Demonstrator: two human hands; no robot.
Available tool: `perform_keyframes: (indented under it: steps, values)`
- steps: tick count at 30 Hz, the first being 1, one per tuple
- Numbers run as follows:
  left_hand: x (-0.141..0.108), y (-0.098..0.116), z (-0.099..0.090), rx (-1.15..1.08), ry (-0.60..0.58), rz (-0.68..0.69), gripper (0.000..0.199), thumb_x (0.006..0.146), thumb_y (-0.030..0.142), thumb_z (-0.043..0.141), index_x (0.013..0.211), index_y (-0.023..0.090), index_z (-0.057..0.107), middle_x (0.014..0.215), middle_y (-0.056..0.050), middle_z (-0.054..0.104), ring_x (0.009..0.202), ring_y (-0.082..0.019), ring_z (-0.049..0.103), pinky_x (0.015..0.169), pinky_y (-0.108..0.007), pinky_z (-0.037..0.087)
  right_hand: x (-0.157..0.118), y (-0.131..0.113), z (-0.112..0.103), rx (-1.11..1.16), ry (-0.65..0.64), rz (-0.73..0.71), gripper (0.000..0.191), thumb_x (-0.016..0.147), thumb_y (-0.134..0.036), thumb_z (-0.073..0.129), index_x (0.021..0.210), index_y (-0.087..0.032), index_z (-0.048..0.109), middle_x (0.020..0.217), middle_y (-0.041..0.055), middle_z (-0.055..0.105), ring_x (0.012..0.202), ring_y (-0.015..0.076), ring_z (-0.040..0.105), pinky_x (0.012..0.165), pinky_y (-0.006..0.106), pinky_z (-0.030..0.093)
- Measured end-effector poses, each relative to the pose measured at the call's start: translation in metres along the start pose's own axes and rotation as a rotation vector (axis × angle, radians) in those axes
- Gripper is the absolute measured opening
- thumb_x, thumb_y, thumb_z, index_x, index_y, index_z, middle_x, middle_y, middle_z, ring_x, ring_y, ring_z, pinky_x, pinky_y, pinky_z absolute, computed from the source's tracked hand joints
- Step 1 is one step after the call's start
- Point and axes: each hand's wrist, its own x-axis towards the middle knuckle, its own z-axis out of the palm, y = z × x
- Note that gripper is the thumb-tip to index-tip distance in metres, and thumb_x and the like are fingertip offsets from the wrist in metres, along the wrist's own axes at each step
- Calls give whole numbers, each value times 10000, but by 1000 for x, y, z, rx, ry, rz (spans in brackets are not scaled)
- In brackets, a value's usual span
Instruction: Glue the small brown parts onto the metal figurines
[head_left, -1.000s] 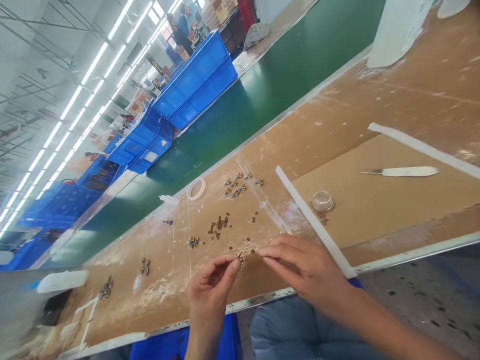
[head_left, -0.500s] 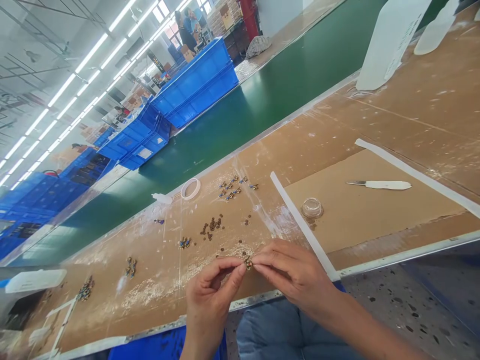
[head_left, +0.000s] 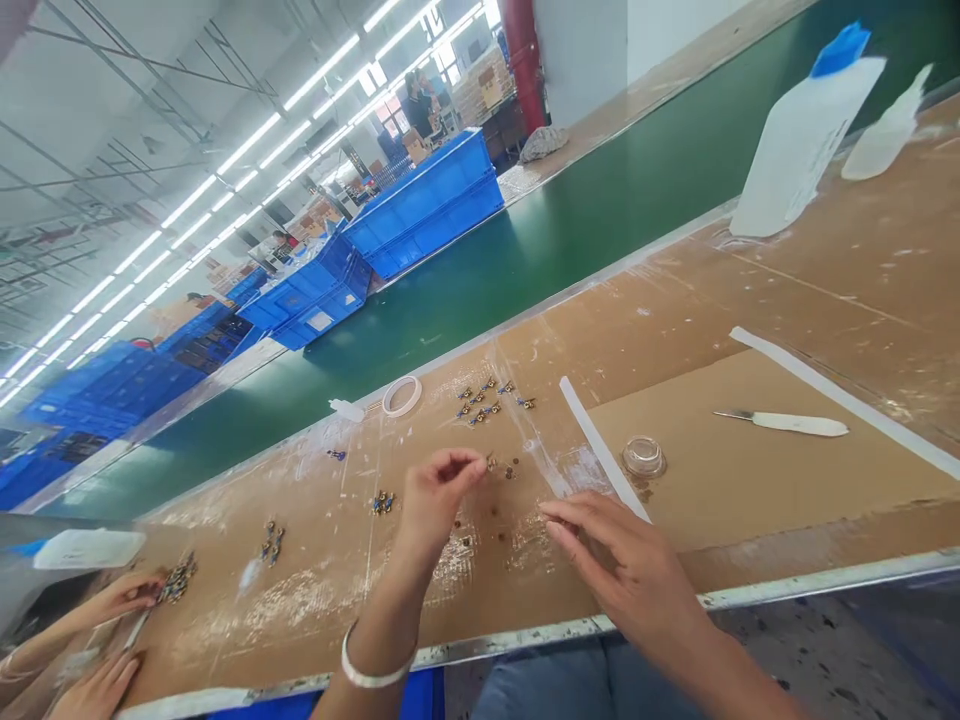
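My left hand (head_left: 439, 505), a white bangle on its wrist, reaches over the table with thumb and forefinger pinched. Whatever is between those fingertips is too small to name. Close by lie small brown discs (head_left: 511, 472); the hand hides others. My right hand (head_left: 622, 555) is lower and to the right, fingertips drawn together, and their contents cannot be made out. Beyond the hands sits a loose group of small brass-coloured pieces with blue parts (head_left: 478, 411). A similar cluster (head_left: 383, 502) is left of my left wrist.
Another person's hands (head_left: 124, 594) work at a metal-piece pile (head_left: 178, 577) on the left. A knife (head_left: 799, 424) and clear round dish (head_left: 643, 457) lie on cardboard at right. A tape roll (head_left: 402, 397), white bottle (head_left: 806, 145) and green conveyor belt (head_left: 585, 235) are beyond.
My hands have separated from the small metal piece they both held. The left moved forward to the discs; the right stayed low. Another person's hands have appeared at left, and the view has shifted.
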Motion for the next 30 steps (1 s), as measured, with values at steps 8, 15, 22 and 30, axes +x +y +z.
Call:
perform_keyframes:
  steps: [8, 15, 22, 30]
  values:
    - [80, -15, 40, 57, -11, 68, 195, 675, 320, 683, 717, 133, 721, 711, -38, 660, 666, -141, 550, 665, -262, 402, -7, 10, 7, 13, -17, 1, 188, 929, -116, 497, 1002, -198, 649, 886, 6, 664, 805, 108, 636, 722, 220, 519]
    - [46, -28, 11, 147, 172, 73, 226, 725, 358, 651, 794, 173, 760, 786, -39, 658, 667, -131, 504, 656, -261, 385, -12, 14, 1, -130, -13, -79, 148, 955, -227, 508, 1013, -223, 644, 949, -6, 688, 856, 116, 675, 787, 203, 551]
    - [-9, -89, -96, 284, 477, -143, 315, 704, 394, 607, 772, 116, 739, 738, -69, 667, 696, -162, 564, 694, -280, 412, -11, 22, -3, -227, -48, -217, 216, 986, -355, 448, 1017, -247, 632, 920, -45, 704, 750, 122, 695, 719, 201, 580]
    - [-14, -112, -119, 354, 399, -220, 232, 689, 237, 644, 852, 108, 747, 708, -58, 678, 621, -134, 560, 640, -252, 433, -33, 46, 2, -272, -138, -173, 288, 977, -467, 426, 1102, -278, 604, 1039, -60, 687, 884, 133, 692, 774, 228, 582]
